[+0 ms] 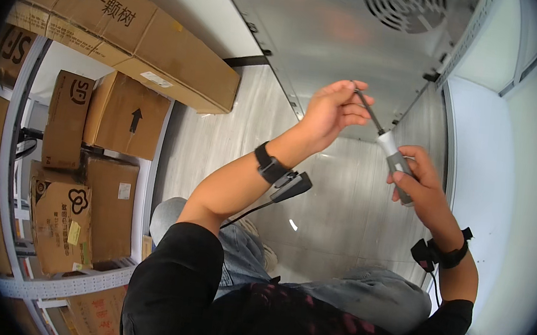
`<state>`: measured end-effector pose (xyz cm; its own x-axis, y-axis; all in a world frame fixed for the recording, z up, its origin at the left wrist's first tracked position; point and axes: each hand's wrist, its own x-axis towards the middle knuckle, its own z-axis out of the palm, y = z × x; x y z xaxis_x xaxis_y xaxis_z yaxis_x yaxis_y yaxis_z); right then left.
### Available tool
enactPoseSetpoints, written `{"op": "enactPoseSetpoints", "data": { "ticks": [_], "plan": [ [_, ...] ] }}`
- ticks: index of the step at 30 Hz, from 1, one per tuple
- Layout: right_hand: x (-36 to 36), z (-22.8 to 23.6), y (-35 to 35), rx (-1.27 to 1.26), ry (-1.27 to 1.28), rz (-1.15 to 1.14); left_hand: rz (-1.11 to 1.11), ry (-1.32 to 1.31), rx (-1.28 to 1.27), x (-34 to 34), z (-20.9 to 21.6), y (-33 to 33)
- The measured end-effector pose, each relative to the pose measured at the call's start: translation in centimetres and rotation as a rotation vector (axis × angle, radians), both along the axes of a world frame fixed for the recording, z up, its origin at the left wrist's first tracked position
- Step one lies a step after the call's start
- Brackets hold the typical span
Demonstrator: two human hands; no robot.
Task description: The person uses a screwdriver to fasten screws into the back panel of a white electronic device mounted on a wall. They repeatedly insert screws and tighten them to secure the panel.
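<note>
A screwdriver (397, 159) with a grey and white handle and a dark shaft slants up and to the left in front of me. My right hand (417, 177) is wrapped round its handle. At the other end, the thumb and forefinger of my left hand (333, 109) pinch the shaft's tip, with the other fingers loosely bent. Whether a small part sits between those fingertips is too small to tell. Just beyond both hands stands a grey metal cabinet (331, 51) with a round slotted vent (405, 6) near its top; neither hand visibly touches it.
Shelving (70, 284) on the left holds several cardboard boxes (128, 118). A long carton (181, 69) lies across the upper left. A pale panelled wall (507, 171) closes in on the right. Strapped devices with cables sit on both wrists. Light wood-look floor (330, 199) shows below the hands.
</note>
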<state>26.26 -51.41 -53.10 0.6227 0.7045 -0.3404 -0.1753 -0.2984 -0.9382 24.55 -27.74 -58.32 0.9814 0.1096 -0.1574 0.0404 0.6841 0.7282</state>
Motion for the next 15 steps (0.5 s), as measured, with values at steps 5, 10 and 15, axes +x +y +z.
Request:
{"op": "enactPoseSetpoints", "data": {
  "ticks": [5, 10, 15],
  "plan": [
    [-4.5, 5.0, 8.9, 0.005, 0.096, -0.014, 0.039, -0.012, -0.065, -4.1, 3.6, 8.1],
    [-8.7, 4.7, 15.7, 0.235, 0.200, -0.193, -0.050, -0.062, -0.018, -4.0, 5.8, 14.5],
    [-11.4, 4.4, 20.7, 0.456, 0.294, -0.405, -0.113, -0.067, 0.018, -2.5, 6.8, 16.8]
  ]
}}
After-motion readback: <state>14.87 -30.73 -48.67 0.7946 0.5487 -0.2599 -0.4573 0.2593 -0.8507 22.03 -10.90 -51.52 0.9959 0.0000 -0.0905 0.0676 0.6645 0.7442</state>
